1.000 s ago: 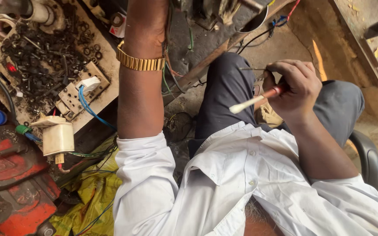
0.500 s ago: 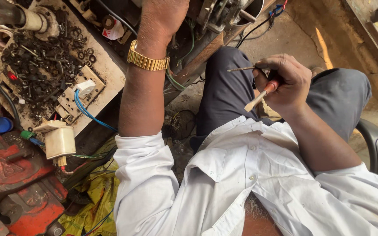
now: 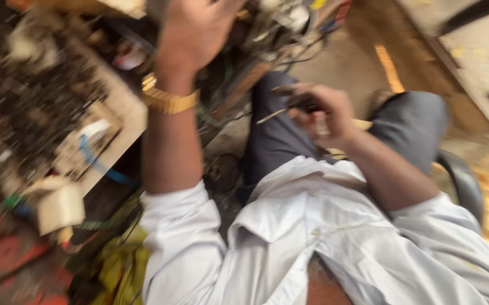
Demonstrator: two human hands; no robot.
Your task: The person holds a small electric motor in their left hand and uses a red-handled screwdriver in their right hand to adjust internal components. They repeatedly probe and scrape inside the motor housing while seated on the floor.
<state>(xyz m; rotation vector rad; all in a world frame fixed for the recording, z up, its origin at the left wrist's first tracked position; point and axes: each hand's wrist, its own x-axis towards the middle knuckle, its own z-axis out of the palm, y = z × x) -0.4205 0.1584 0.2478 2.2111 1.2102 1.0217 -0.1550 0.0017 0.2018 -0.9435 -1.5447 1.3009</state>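
Left hand (image 3: 196,34), w/ gold watch (image 3: 168,100), had moved down from the wires, open, holding nothing. Right hand (image 3: 326,113) still gripped a thin tool (image 3: 281,113) over the lap.

Your left hand (image 3: 196,34) is up against a crowded tangle of wires and metal parts (image 3: 267,28); there is little open room around it. To its left, the wooden tray of dark small parts (image 3: 41,107) and a cream plastic spool (image 3: 58,206) block the way along the surface. Your right hand (image 3: 326,113), closed on a thin tool (image 3: 281,113), hovers over your knee (image 3: 284,135). The bare floor (image 3: 369,62) beyond it is open.
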